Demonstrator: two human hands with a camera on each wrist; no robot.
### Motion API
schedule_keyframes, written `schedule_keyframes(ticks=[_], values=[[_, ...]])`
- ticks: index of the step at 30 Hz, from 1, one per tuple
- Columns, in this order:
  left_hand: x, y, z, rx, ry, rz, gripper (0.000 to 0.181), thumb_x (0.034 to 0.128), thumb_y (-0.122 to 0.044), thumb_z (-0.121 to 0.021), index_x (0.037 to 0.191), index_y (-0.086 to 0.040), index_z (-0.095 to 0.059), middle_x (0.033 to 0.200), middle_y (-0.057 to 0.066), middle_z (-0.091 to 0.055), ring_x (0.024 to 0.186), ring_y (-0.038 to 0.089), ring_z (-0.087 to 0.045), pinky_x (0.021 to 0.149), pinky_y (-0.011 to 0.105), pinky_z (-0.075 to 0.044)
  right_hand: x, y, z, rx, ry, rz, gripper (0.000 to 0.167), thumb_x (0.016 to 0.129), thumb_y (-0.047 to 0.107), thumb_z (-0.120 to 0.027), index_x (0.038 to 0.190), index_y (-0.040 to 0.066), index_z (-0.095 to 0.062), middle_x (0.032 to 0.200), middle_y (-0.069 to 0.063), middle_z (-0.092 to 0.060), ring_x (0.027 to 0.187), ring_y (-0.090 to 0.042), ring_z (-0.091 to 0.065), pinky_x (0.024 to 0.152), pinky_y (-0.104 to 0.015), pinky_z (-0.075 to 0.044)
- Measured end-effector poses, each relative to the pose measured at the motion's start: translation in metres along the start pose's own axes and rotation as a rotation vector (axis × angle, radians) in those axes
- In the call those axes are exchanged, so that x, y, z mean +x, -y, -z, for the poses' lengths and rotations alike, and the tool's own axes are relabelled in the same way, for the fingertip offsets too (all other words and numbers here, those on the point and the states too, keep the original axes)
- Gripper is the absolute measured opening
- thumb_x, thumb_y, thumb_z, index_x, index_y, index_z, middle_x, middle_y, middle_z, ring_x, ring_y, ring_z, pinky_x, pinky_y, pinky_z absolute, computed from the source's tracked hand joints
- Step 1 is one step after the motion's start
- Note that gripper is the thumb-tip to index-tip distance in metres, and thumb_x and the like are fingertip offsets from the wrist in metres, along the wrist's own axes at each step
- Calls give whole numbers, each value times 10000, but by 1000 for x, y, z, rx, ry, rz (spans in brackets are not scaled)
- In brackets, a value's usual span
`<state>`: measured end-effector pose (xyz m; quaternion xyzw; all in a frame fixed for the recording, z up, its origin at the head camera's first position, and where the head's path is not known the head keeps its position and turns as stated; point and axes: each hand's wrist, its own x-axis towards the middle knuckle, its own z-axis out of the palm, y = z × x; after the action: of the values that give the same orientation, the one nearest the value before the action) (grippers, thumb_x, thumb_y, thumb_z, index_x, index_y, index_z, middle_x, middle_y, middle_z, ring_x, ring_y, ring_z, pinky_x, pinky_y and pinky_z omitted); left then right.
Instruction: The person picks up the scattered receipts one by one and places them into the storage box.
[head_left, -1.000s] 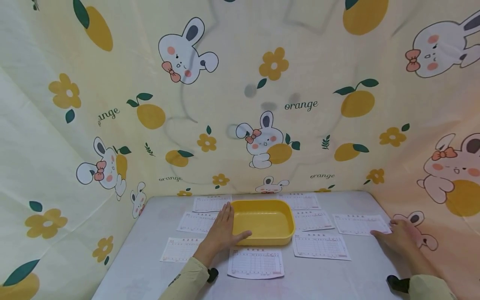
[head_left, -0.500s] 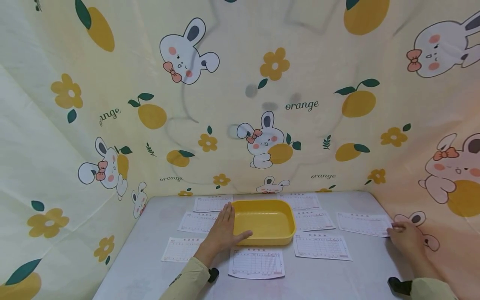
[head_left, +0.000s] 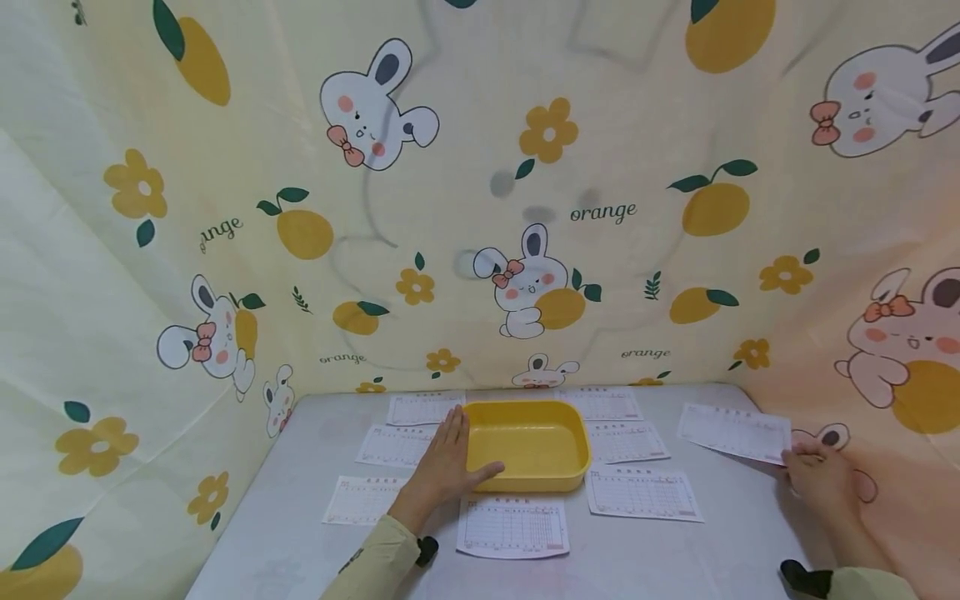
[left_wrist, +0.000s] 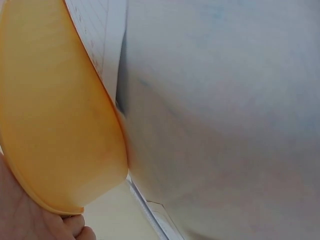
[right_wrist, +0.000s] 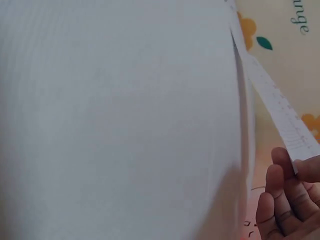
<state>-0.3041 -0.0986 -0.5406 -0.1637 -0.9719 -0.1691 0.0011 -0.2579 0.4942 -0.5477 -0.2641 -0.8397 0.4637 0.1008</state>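
The left hand point(head_left: 444, 468) lies with straight fingers along the left side of a yellow tray point(head_left: 528, 483), its thumb over the front left rim. In the left wrist view that hand point(left_wrist: 42, 220) touches the end of the tray point(left_wrist: 65, 110). At the right, the right hand point(head_left: 823, 482) pinches the right end of a printed slip point(head_left: 735, 432), which is tilted and raised off the table. The right wrist view has thumb and fingers of the hand point(right_wrist: 292, 200) gripping the slip's edge point(right_wrist: 282, 112).
Printed slips lie around the tray: one in front point(head_left: 513, 527), several to the left point(head_left: 363, 500) and several to the right point(head_left: 643, 493). The white table point(head_left: 630, 567) meets a patterned cloth point(head_left: 465, 200) behind and at both sides.
The right hand has closed on the slip at the right and lifted it off the table, moving slightly right. The left hand and tray have stayed in place.
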Motion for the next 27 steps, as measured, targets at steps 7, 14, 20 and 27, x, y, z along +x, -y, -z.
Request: schedule_keyframes(ticks=[7,14,20,27], values=[[0,1,0,11,3,-7,1236,923,-878,-493,1700,21,-150,1801,169,-57,1669,329,-72,1338,486,-183,-5,8,0,38,28,97,428,1091,314,-583,1270,-73,-546,791,43,-771,651,-57,-668,558,-281,-538],[1,1,-2,4,8,0,1243,916,-881,-498,1703,14,-143,1803,163,-47,1671,325,-61,1339,490,-175,-11,22,-9,128,33,104,324,1079,283,-644,1172,-26,-608,729,239,-701,653,-39,-699,573,-237,-556],[1,0,-2,-1,5,7,1234,919,-861,-525,1704,12,-145,1803,166,-57,1669,333,-72,1335,503,-191,-21,35,-17,158,92,135,384,1087,289,-642,1264,-48,-585,787,222,-721,709,-56,-707,630,-246,-594],[1,0,-1,-9,6,14,1231,920,-851,-539,1706,9,-140,1804,163,-56,1670,331,-72,1336,501,-183,-32,51,-29,129,126,156,445,1095,353,-631,1314,-29,-563,857,127,-772,753,-83,-709,661,-239,-561]])
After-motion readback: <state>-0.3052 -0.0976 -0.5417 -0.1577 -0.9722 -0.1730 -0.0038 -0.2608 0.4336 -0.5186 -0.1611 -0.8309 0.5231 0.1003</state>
